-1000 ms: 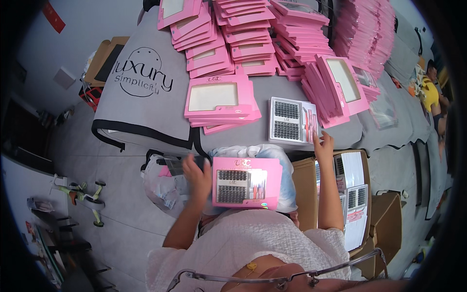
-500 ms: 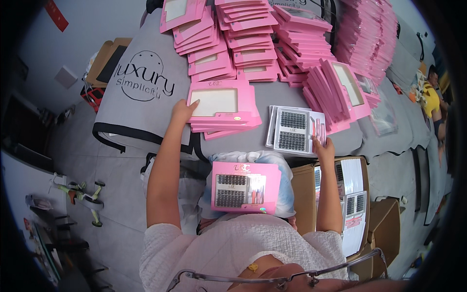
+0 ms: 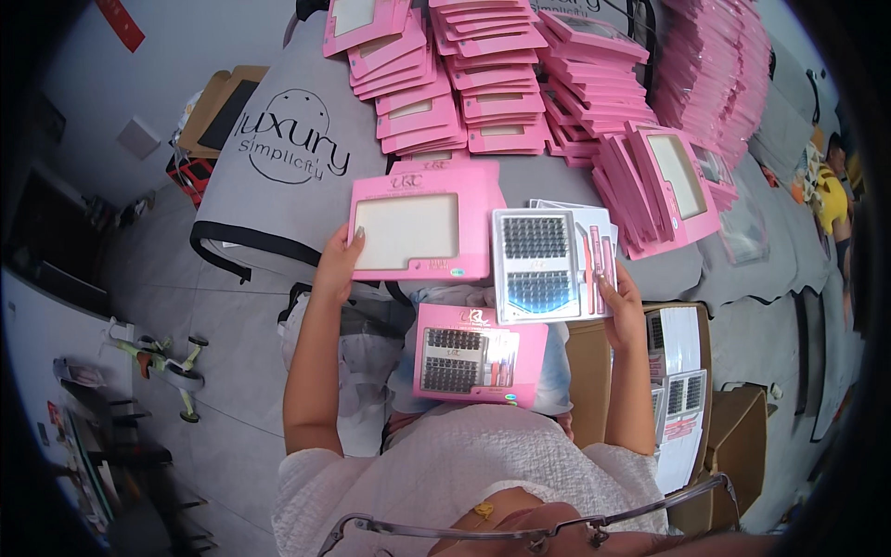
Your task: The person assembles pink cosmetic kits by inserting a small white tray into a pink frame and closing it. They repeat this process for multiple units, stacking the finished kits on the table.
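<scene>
Evidently both my grips are occupied, each pinching its load by an outer edge. With my left grip (image 3: 336, 265) I am closed on the left side of a pink windowed sleeve box (image 3: 405, 232), thumb on the front and fingers behind, probably because a side pinch steadies the card without pressing into its window. My right grip (image 3: 626, 304) is closed on the lower right corner of a clear-lidded false-lash tray (image 3: 538, 265), thumb over the pen end; that leaves both dark lash blocks uncovered, and I think the corner is simply the part nearest that arm. Sleeve and tray are side by side in front of me, above my lap, faces up, so I can see both at once. A second tray (image 3: 574, 204) peeks out behind the first; whether I carry it too, I cannot tell. On my lap lies a pink lash pack (image 3: 479, 357) with lashes in its window, within easy reach of either arm. Beyond, leaning stacks of pink sleeves (image 3: 501, 107) lie on the grey cover (image 3: 288, 209), presumably fanned so single edges are easy to catch. To my right stands an open cardboard box (image 3: 591, 367) with more trays (image 3: 683, 406) inside, close by my elbow.
</scene>
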The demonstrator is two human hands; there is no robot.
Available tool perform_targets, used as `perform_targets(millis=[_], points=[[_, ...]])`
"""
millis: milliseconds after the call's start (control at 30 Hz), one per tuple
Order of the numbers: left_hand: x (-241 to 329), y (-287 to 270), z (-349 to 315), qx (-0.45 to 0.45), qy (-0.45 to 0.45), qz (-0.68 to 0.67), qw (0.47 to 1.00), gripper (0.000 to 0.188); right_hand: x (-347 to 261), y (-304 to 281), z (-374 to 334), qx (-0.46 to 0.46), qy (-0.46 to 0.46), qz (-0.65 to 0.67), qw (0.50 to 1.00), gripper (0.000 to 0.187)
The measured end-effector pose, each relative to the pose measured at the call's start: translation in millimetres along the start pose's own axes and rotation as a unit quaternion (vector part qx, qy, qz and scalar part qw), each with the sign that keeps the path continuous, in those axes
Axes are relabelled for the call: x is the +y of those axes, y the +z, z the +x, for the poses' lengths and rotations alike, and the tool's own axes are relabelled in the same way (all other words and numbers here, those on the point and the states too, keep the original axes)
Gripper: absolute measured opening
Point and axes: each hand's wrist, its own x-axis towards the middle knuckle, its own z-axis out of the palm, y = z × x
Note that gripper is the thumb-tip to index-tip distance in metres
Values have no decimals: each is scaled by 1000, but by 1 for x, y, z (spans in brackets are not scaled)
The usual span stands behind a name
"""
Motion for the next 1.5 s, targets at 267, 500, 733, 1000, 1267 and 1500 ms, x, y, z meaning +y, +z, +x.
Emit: perform_targets(millis=[267, 500, 733, 1000, 1267, 1500], points=[[-34, -5, -25, -34, -43, -85, 995, 40, -28, -11, -28, 22, -9, -57, 998, 47], [-34, 6, -46, -58, -67, -82, 993, 43, -31, -11, -39, -7, 50, -48, 998, 47], [-11, 38, -93, -71, 46, 43, 996, 59, -14, 2, -31, 2, 6, 21, 1000, 52], [-36, 76, -143, -25, 98, 16, 995, 61, 26, 46, -51, -61, 10, -74, 995, 54], [-71, 75, -156, 2, 38, -54, 998, 51, 43, 34, -49, -57, -29, -80, 995, 40], [-94, 55, -175, 31, 144, 509, 848, 53, 68, -59, 9, 269, -68, -507, 816, 62]])
